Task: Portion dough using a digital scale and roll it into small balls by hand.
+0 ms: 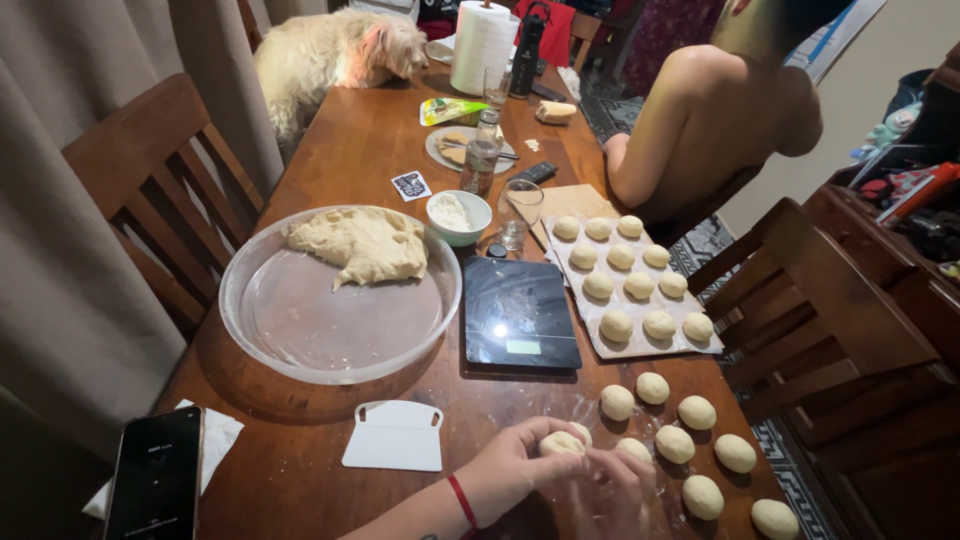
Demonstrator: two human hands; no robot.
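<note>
Both my hands meet at the near edge of the wooden table [350, 150]. My left hand [515, 468], with a red band on the wrist, cups a small pale dough ball [563, 441]. My right hand [610, 495] presses against the same ball from the right and below. Several finished dough balls [697, 411] lie loose on the table just right of my hands. More dough balls [617, 325] sit in rows on a flat board [640, 350]. A large clear bowl [300, 320] holds a lump of dough [362, 243].
A black kitchen scale [518, 315] stands by the bowl, a white scraper [395, 436] lies left of my hands, and a phone [158, 475] rests at the near left. A small white bowl [458, 215], glasses, a bottle and paper towels stand farther back. A shirtless person [715, 110] sits at right; a dog [335, 55] is at the far end.
</note>
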